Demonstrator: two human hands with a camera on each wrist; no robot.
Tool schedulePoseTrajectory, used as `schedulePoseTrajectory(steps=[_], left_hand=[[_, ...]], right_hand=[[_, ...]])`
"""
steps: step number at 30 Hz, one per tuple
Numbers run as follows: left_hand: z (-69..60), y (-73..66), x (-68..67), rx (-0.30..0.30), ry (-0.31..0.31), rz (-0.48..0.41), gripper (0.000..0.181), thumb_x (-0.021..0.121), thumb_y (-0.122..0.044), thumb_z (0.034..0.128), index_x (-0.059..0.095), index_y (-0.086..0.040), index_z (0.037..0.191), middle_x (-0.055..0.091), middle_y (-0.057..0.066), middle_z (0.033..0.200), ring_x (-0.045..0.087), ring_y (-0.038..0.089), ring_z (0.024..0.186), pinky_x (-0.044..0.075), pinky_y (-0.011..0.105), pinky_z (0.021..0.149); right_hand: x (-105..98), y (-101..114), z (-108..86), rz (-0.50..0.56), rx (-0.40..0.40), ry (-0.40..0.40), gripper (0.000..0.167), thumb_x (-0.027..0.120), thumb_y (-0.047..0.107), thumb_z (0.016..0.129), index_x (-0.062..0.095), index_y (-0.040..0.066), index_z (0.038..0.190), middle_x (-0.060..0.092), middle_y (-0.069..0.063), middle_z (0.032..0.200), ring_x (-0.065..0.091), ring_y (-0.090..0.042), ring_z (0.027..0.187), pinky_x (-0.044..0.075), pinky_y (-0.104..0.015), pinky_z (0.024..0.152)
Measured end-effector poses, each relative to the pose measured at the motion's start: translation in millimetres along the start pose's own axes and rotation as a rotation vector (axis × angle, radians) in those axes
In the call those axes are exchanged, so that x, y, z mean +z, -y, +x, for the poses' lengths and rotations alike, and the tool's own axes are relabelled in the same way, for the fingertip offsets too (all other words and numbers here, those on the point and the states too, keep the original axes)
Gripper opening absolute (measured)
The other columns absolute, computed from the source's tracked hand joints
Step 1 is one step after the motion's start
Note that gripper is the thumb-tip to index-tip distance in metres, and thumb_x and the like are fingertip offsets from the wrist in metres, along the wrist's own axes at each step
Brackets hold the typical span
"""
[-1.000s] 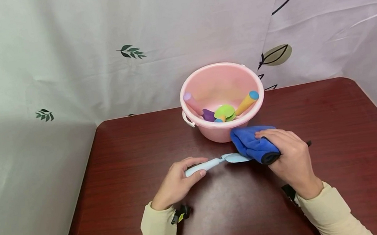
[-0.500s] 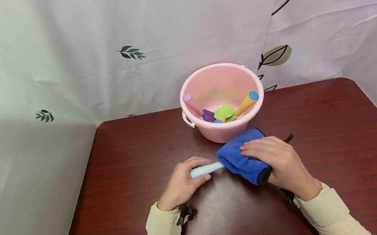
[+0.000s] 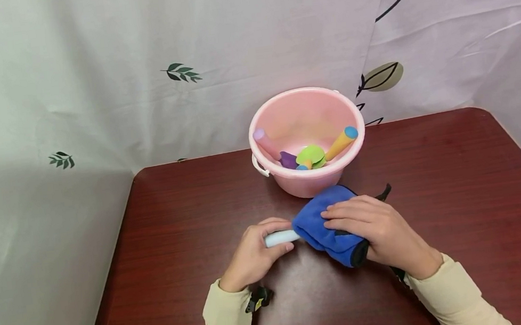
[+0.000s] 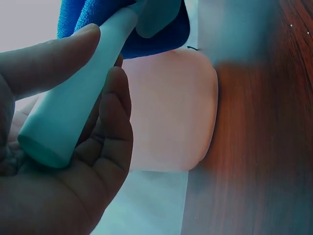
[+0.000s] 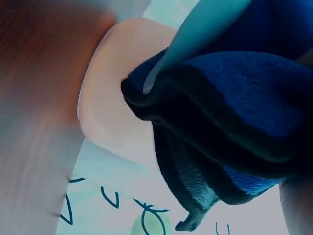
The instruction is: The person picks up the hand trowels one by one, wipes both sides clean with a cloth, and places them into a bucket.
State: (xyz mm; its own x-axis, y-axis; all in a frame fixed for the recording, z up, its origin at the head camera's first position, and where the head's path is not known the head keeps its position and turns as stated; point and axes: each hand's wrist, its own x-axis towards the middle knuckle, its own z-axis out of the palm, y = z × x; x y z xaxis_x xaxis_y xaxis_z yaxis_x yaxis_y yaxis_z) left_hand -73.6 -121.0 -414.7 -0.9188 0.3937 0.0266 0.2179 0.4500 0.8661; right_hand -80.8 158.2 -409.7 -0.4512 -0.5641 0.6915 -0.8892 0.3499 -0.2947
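My left hand [image 3: 250,257] holds the pale blue handle of a toy shovel [image 3: 281,238] between thumb and fingers, above the table in front of the bucket. In the left wrist view the thumb lies along the shovel's handle [image 4: 73,107], with the fingers curled beneath. My right hand [image 3: 386,228] grips a folded blue cloth [image 3: 318,223] with black edging, which lies over the shovel's blade. From the head the blade is hidden; the right wrist view shows part of the blade [image 5: 205,29] between folds of the cloth [image 5: 254,93].
A pink bucket [image 3: 308,185] with a white handle stands just behind the hands. Inside are a yellow handle with a blue end [image 3: 341,142], a pink handle [image 3: 266,144], a purple piece [image 3: 288,160] and green pieces [image 3: 310,154]. Patterned fabric [image 3: 227,43] hangs behind the dark red table [image 3: 184,209].
My right hand has slid the cloth leftward and toward me along the shovel, covering the blade and reaching the handle. My left hand has shifted slightly right with the handle.
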Motion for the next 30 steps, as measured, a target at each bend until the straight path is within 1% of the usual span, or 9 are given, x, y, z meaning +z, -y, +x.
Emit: schedulePoseTrajectory(steps=[5,9,10,12,13,14,17,24,30], left_hand=[[-0.3,-0.9,-2.1,0.033,0.005,0.010,0.030,0.079,-0.002,0.0845,0.075,-0.006,0.114,0.069,-0.001,0.118,0.064,0.015,0.109,0.050,0.032,0.093],[-0.9,0.1,-4.8,0.085,0.010,0.014,0.030,0.079,-0.004,0.0857,0.075,-0.007,0.116,0.069,0.000,0.117,0.064,0.015,0.108,0.050,0.032,0.092],[-1.1,0.4,-5.6,0.097,0.010,0.011,0.030,0.079,-0.004,0.0858,0.075,-0.007,0.116,0.069,-0.001,0.117,0.064,0.015,0.108,0.050,0.031,0.092],[-1.3,1.3,-7.2,0.118,0.008,0.004,0.030,0.079,-0.005,0.0862,0.075,-0.009,0.116,0.069,-0.002,0.116,0.064,0.014,0.108,0.050,0.031,0.091],[-1.4,1.7,-8.0,0.125,0.006,0.001,0.030,0.079,-0.005,0.0860,0.075,-0.009,0.116,0.069,-0.002,0.115,0.064,0.013,0.107,0.051,0.031,0.091],[-1.3,2.1,-8.7,0.133,0.005,-0.002,0.031,0.079,-0.005,0.0858,0.075,-0.009,0.116,0.069,-0.002,0.115,0.064,0.013,0.107,0.051,0.030,0.091],[-1.3,3.7,-10.4,0.142,0.005,-0.008,0.030,0.079,-0.006,0.0858,0.075,-0.010,0.116,0.070,-0.004,0.114,0.064,0.011,0.106,0.051,0.029,0.090],[-2.7,6.2,-15.6,0.147,0.000,-0.008,0.030,0.079,-0.005,0.0854,0.075,-0.008,0.115,0.069,-0.004,0.115,0.064,0.011,0.106,0.051,0.029,0.090],[-4.5,6.7,-20.9,0.132,-0.010,-0.018,0.031,0.080,-0.007,0.0853,0.076,-0.010,0.116,0.069,-0.006,0.115,0.064,0.012,0.106,0.051,0.029,0.088]], right_hand=[[-2.1,-0.6,-3.6,-0.009,0.071,0.114,0.041,0.044,0.037,0.105,0.074,0.013,0.119,0.069,-0.004,0.125,0.062,-0.024,0.118,0.040,-0.040,0.102],[-4.0,-2.6,-5.6,-0.006,0.111,0.169,0.043,0.041,0.039,0.104,0.073,0.014,0.121,0.068,-0.003,0.127,0.061,-0.024,0.120,0.039,-0.041,0.102],[-4.7,-3.2,-6.1,-0.008,0.117,0.173,0.042,0.043,0.038,0.104,0.073,0.015,0.121,0.068,-0.002,0.127,0.061,-0.024,0.120,0.040,-0.041,0.101],[-6.1,-4.7,-6.8,-0.011,0.122,0.172,0.030,0.056,0.028,0.100,0.073,0.015,0.121,0.068,-0.002,0.127,0.062,-0.024,0.120,0.041,-0.042,0.100],[-6.9,-5.4,-7.2,-0.011,0.129,0.175,0.029,0.063,0.023,0.096,0.073,0.015,0.121,0.068,-0.002,0.127,0.062,-0.024,0.120,0.041,-0.042,0.100],[-7.7,-6.0,-7.5,-0.015,0.134,0.177,0.031,0.069,0.017,0.090,0.073,0.015,0.121,0.068,-0.001,0.127,0.061,-0.024,0.120,0.041,-0.042,0.100],[-10.5,-7.3,-7.9,-0.023,0.157,0.183,0.049,0.082,0.007,0.072,0.073,0.016,0.120,0.068,-0.001,0.127,0.061,-0.023,0.120,0.042,-0.041,0.100],[-14.7,-9.4,-8.0,-0.057,0.180,0.176,0.058,0.090,0.003,0.062,0.073,0.014,0.117,0.070,-0.002,0.123,0.063,-0.025,0.115,0.045,-0.043,0.098],[-18.5,-11.4,-9.3,-0.072,0.186,0.169,0.060,0.090,-0.001,0.061,0.073,0.013,0.117,0.070,-0.003,0.123,0.063,-0.027,0.115,0.044,-0.042,0.099]])
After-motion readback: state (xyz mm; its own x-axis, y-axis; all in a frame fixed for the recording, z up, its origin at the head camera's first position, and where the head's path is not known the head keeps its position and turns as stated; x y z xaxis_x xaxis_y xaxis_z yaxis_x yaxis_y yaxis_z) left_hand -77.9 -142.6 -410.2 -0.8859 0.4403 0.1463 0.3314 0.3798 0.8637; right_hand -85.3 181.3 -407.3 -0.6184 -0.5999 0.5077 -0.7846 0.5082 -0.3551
